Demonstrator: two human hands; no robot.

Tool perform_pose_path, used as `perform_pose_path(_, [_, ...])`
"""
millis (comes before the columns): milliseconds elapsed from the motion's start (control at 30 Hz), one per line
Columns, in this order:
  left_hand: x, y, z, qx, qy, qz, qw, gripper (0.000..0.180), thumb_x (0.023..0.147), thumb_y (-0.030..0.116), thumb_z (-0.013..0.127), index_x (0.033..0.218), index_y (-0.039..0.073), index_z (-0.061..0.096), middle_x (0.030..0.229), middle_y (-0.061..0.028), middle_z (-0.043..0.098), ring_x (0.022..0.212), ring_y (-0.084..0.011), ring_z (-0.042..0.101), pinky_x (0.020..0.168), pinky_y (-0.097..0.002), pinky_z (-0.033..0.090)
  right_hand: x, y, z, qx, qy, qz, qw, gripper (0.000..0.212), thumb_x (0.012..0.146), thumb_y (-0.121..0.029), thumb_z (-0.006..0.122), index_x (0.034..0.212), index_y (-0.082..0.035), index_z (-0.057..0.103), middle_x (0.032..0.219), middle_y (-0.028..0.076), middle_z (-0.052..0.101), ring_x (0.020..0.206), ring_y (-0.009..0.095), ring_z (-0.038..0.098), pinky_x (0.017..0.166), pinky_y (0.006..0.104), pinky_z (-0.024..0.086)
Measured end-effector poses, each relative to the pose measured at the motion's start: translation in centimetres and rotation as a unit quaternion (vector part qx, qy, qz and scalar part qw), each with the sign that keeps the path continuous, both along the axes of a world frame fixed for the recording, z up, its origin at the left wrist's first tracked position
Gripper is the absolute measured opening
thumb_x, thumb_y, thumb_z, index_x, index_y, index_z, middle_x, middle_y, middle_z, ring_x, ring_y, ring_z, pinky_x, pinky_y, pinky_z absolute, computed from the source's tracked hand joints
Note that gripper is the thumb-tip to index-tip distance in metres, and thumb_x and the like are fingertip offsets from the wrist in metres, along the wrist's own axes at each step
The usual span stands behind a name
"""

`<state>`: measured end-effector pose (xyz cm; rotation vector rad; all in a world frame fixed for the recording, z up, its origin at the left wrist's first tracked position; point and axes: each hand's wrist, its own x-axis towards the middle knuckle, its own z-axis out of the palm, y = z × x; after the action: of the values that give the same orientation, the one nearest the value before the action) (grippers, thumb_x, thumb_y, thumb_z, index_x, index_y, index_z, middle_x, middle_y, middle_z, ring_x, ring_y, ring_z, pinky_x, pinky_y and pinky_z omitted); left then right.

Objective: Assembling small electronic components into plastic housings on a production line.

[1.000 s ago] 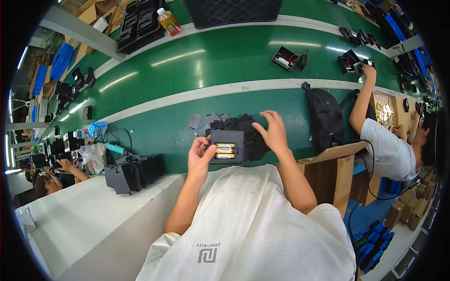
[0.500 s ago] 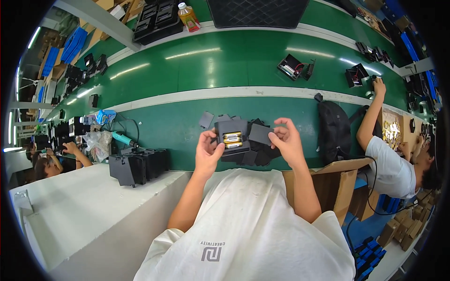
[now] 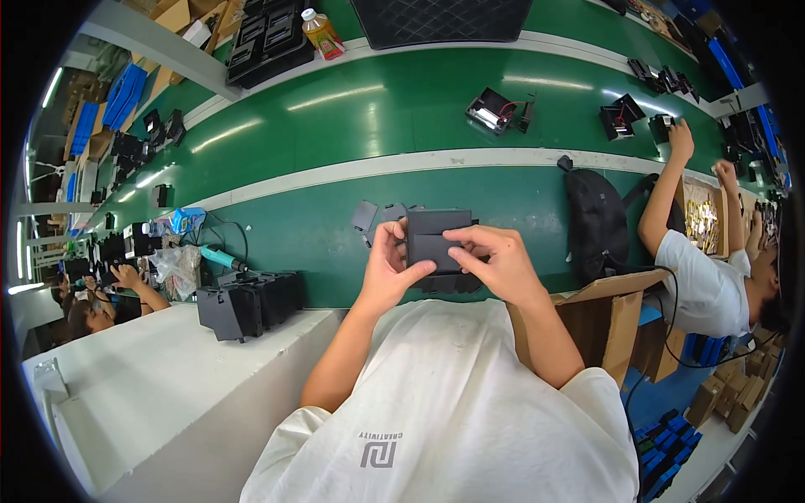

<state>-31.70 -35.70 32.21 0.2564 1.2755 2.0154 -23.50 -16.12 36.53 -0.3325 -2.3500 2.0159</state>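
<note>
In front of my chest, my left hand (image 3: pixel 387 270) is closed round the left side of a black plastic battery case (image 3: pixel 440 220), its thumb along the near edge. My right hand (image 3: pixel 506 267) holds a flat black cover (image 3: pixel 433 249) against the face of the case, fingers and thumb on its right part. The cover hides the batteries; whether it sits fully in place cannot be told. Loose flat black pieces (image 3: pixel 364 215) lie on the green table beyond my left hand, and a dark pile (image 3: pixel 453 283) shows partly beneath the case.
Left of me are stacked black cases (image 3: pixel 251 303) and a teal electric screwdriver (image 3: pixel 223 256). A black backpack (image 3: pixel 595 220) and an opened cardboard box (image 3: pixel 619 339) stand at right. Open cases with wires (image 3: pixel 493 111) rest on the far green belt. A co-worker (image 3: pixel 700 277) works at far right.
My right hand has brought the cover leftward onto the case, and the gold batteries seen before are now covered. The co-worker's second hand at right has risen.
</note>
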Motion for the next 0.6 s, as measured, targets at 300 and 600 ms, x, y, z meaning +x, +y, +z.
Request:
perform_pose_path(300, [-2.2, 2.7, -0.3, -0.022, 0.012, 0.053, 0.998, 0.047, 0.076, -0.012, 0.067, 0.105, 0.011, 0.037, 0.123, -0.0077, 0.047, 0.101, -0.0203, 0.057, 0.088, -0.0302, 0.049, -0.4, -2.5, -2.8, 0.07, 0.16, -0.157, 0.972, 0.073, 0.077, 0.001, 0.07, 0.143, -0.005, 0.038, 0.119, 0.012, 0.056, 0.103, 0.021, 0.054, 0.088, 0.03, 0.045])
perform_pose_path(600, [-6.5, 4.5, -3.7, -0.05, 0.024, -0.011, 0.998, 0.045, 0.077, -0.01, 0.067, 0.105, 0.011, 0.038, 0.121, -0.008, 0.049, 0.099, -0.0187, 0.055, 0.088, -0.0301, 0.048, -4.7, 1.0, -6.6, -0.295, -0.022, -0.12, 0.948, 0.085, 0.08, -0.007, 0.07, 0.15, -0.008, 0.02, 0.141, 0.016, 0.04, 0.128, 0.032, 0.04, 0.106, 0.0425, 0.034])
